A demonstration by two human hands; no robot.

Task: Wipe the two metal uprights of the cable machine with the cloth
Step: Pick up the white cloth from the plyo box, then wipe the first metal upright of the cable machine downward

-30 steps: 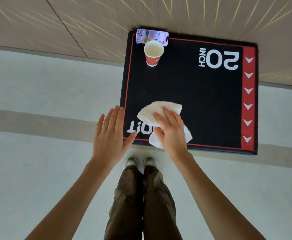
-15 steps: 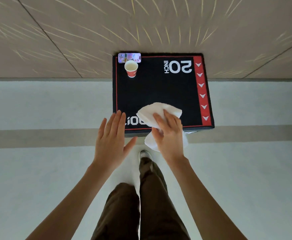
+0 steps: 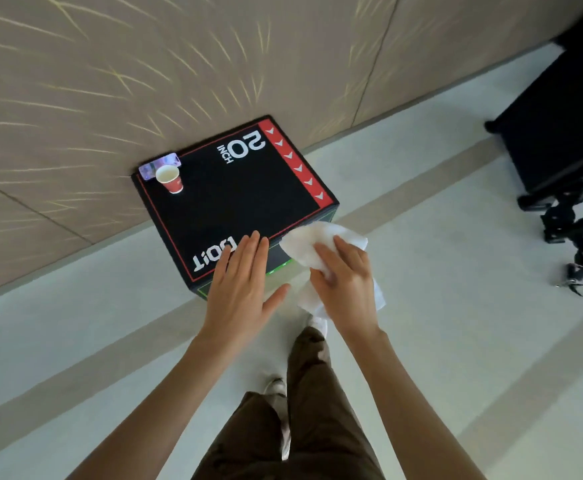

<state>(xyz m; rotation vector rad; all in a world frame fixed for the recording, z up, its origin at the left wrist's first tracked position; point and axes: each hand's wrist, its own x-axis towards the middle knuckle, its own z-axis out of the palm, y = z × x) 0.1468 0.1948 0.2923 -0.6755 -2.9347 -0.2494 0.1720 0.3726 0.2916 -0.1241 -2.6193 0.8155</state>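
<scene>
- Head view: cloth [image 3: 317,239] is gripped in right hand [image 3: 348,289], fingers curled round it.
- Left hand [image 3: 239,292] is held flat, empty, near box [image 3: 241,199].

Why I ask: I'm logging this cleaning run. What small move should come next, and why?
Probably turn right and carry the cloth toward the dark equipment at the right edge, which may be the machine. The right hand grips the cloth, the left hand is open and empty, and no metal upright shows within reach.
</scene>
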